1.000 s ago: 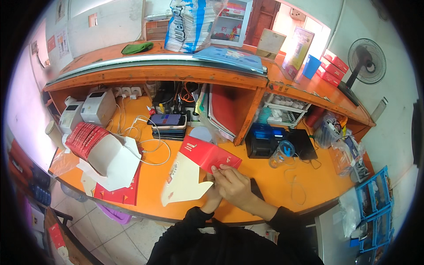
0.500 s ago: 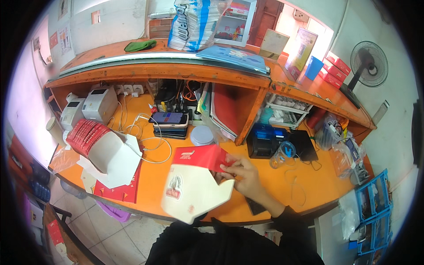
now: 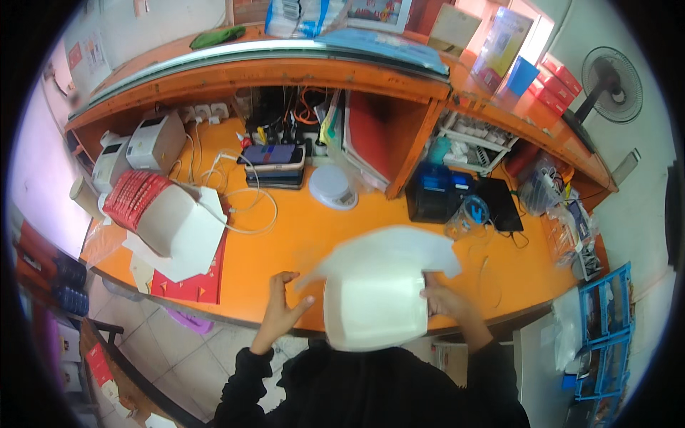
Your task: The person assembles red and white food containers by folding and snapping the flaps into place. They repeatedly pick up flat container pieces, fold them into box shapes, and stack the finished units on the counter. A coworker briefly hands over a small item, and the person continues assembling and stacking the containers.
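Note:
A cardboard food box (image 3: 376, 308) is over the front edge of the desk, its plain white inside turned up and a flap blurred along its far side. My right hand (image 3: 449, 302) grips its right wall, the fingers partly hidden by the box. Off the box's left side, my left hand (image 3: 281, 312) is raised with thumb and fingers apart, holding nothing. Farther left lie nested red-and-white cardboard boxes (image 3: 191, 232), over flat red cardboard pieces (image 3: 191, 282).
Behind the box, a round white scale (image 3: 332, 188) stands beside stacked phones (image 3: 275, 171) and a looping white cable (image 3: 251, 232). Two small printers (image 3: 158, 140) are at the back left. A black printer (image 3: 432, 195) and a clear plastic jar (image 3: 467, 220) stand at right.
The box has moved right and turned from its red and cream printed outside to its white inside. My left hand has come into view. My right hand has shifted right and nearer to me.

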`<action>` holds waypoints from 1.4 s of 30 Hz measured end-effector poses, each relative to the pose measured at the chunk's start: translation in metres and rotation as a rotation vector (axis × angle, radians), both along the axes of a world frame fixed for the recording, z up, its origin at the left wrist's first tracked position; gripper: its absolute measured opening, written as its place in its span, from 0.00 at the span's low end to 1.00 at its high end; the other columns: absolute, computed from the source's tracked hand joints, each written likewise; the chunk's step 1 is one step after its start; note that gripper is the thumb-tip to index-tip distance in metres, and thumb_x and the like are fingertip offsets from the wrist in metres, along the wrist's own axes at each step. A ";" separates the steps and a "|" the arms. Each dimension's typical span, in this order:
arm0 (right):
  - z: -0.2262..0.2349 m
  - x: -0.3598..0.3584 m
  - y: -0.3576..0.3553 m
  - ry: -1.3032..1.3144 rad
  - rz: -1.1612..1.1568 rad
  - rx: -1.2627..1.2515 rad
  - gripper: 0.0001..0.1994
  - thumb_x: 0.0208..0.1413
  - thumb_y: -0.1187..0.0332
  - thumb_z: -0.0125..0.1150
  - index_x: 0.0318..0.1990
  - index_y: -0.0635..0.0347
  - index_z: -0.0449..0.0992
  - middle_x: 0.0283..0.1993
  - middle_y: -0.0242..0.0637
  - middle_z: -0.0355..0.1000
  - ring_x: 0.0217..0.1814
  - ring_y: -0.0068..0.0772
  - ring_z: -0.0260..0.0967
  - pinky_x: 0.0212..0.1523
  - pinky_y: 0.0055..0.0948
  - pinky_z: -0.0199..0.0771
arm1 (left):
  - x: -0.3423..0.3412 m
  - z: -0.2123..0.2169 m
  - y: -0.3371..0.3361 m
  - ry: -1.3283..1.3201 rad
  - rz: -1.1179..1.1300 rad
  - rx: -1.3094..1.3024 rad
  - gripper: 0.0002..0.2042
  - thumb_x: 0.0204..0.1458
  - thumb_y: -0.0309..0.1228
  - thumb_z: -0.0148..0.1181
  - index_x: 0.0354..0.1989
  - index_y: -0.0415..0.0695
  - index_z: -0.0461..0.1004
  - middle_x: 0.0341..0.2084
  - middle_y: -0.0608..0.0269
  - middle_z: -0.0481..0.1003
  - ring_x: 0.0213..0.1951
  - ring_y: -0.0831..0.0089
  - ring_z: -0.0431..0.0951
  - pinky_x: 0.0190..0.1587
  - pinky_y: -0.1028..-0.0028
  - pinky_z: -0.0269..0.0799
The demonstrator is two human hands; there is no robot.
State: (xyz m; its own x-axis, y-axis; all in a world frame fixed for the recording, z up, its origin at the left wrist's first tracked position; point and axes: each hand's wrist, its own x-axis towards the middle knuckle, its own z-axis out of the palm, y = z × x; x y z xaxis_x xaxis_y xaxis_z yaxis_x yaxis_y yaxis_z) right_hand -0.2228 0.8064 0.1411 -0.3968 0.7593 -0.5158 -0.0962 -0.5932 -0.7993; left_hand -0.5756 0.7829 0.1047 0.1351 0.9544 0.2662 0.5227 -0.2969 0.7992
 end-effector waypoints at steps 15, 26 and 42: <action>-0.061 -0.032 -0.043 0.098 0.047 -0.416 0.27 0.51 0.61 0.48 0.58 0.61 0.53 0.51 0.38 0.64 0.49 0.30 0.65 0.46 0.34 0.67 | 0.001 -0.033 -0.026 -0.489 -0.392 -0.985 0.28 0.52 0.42 0.50 0.57 0.38 0.53 0.49 0.57 0.63 0.52 0.71 0.64 0.51 0.72 0.63; 0.032 -0.109 0.003 -0.664 0.854 1.654 0.25 0.43 0.77 0.51 0.52 0.46 0.66 0.41 0.39 0.64 0.40 0.35 0.64 0.42 0.28 0.64 | -0.074 -0.024 0.017 -0.987 -0.126 -0.971 0.27 0.53 0.48 0.47 0.55 0.42 0.56 0.46 0.58 0.67 0.45 0.70 0.72 0.42 0.70 0.71; -0.016 -0.116 0.011 -0.565 0.825 1.507 0.21 0.45 0.71 0.59 0.51 0.54 0.69 0.29 0.42 0.71 0.27 0.37 0.71 0.29 0.31 0.70 | -0.380 -0.001 0.146 0.730 1.074 -0.113 0.34 0.38 0.24 0.56 0.58 0.59 0.56 0.60 0.46 0.46 0.56 0.37 0.53 0.55 0.50 0.55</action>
State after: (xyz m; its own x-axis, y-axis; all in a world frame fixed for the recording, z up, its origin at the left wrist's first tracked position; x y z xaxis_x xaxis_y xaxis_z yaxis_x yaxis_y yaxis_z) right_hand -0.3385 0.8170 0.1255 -0.9134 0.3731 0.1627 0.2616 0.8444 -0.4675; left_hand -0.9552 0.9285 0.1034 -0.6265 0.6872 0.3677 0.7770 0.5880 0.2249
